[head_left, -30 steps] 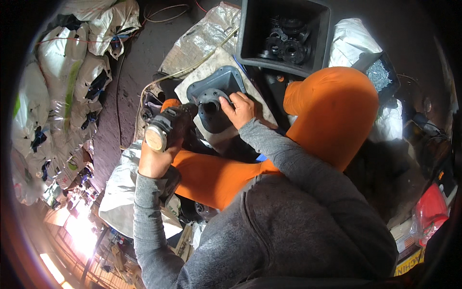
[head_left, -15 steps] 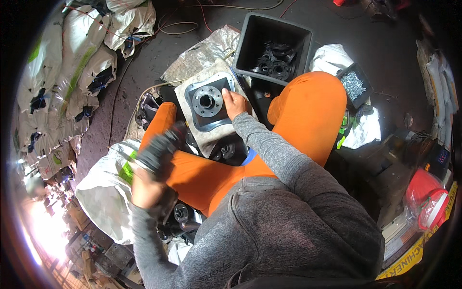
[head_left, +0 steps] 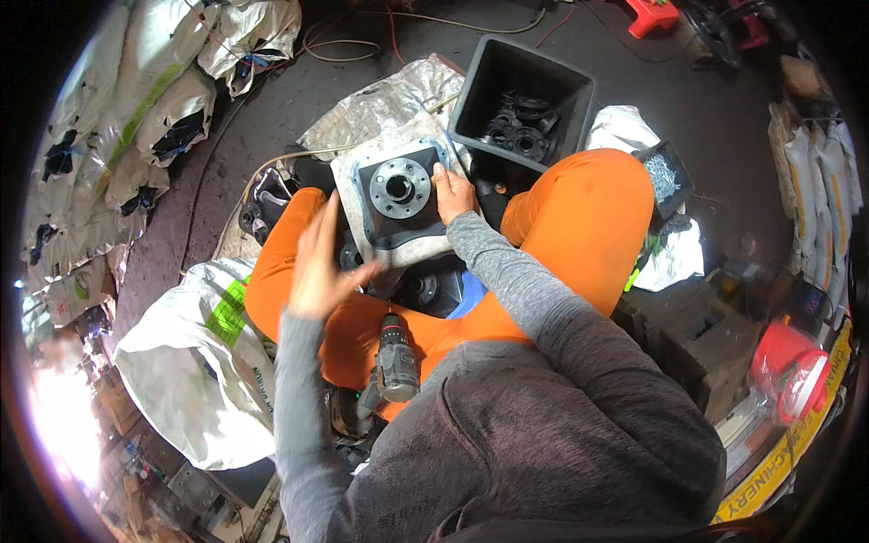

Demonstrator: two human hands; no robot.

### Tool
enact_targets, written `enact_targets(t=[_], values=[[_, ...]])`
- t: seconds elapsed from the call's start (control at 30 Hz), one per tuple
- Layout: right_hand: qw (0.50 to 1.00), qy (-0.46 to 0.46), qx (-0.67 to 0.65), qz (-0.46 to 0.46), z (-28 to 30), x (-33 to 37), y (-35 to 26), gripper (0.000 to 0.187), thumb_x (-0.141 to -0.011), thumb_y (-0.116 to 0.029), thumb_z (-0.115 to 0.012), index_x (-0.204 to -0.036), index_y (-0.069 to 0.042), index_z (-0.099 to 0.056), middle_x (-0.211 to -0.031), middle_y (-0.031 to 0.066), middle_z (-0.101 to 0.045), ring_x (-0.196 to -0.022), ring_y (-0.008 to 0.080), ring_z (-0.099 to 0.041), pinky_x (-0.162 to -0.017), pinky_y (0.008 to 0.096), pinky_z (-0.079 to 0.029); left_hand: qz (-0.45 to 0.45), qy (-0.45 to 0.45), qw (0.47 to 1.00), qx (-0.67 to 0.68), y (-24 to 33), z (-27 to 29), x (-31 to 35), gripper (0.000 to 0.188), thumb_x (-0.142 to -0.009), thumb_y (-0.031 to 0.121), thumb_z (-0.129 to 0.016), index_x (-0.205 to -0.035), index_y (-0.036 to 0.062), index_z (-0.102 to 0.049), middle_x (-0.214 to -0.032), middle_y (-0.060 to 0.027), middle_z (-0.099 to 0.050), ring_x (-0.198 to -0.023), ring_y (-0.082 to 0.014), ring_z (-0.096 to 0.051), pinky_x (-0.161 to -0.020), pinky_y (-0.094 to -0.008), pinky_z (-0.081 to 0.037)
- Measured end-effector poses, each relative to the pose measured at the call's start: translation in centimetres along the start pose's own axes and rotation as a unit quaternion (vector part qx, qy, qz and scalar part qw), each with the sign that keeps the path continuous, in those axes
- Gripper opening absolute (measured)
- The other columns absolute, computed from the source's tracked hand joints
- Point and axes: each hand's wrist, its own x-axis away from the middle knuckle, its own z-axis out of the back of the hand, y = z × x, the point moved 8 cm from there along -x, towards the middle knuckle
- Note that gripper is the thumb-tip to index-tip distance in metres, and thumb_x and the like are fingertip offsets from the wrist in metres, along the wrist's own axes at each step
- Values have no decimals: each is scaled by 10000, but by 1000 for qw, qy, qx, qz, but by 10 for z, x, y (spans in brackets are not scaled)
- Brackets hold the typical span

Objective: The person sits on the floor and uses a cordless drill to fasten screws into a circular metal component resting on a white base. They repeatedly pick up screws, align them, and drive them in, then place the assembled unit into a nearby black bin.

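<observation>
Black bin (head_left: pixel 480 86) of dark flanges, white sacks (head_left: pixel 118 118), red container (head_left: pixel 792 366)

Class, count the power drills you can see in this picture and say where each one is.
1. The power drill lies on the person's orange lap, below the empty left hand. Others may be hidden in the clutter.

Open air is left around the raised left hand (head_left: pixel 321 262). Past the right hand (head_left: pixel 453 193), the flange (head_left: pixel 399 188) is hemmed by the bin (head_left: pixel 471 86) and knees (head_left: pixel 588 217).
</observation>
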Motion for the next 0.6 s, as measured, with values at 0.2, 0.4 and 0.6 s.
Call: enact_targets(t=[0.2,0.4,0.6], values=[[998,48,10,46,5,1,-6,448,-953,-401,-533,-827,10,-658,-590,71,-557,-599,98,-495,-583,317,-439,15,-23,1000,-4,-27,-98,-95,1151,-490,372,-897,-1453,184,-294,-1401,-220,-325,-1258,-428,-377,-1017,-479,-393],[997,34,-25,58,3,4,-14,436,-962,-384,-525,-807,12,-621,-559,42,-443,-597,72,-402,-550,313,-401,-49,-9,997,50,-26,-96,-93,1033,-500,258,-880,-1395,182,-371,-1301,-200,-392,-1190,-421,-415,-1015,-468,-400],[997,37,-11,62,3,2,-17,442,-961,-382,-526,-785,15,-608,-557,32,-419,-582,84,-393,-542,315,-393,-48,-30,998,36,-27,-99,-97,1027,-502,241,-878,-1393,196,-369,-1304,-194,-395,-1195,-423,-412,-1017,-476,-397]])
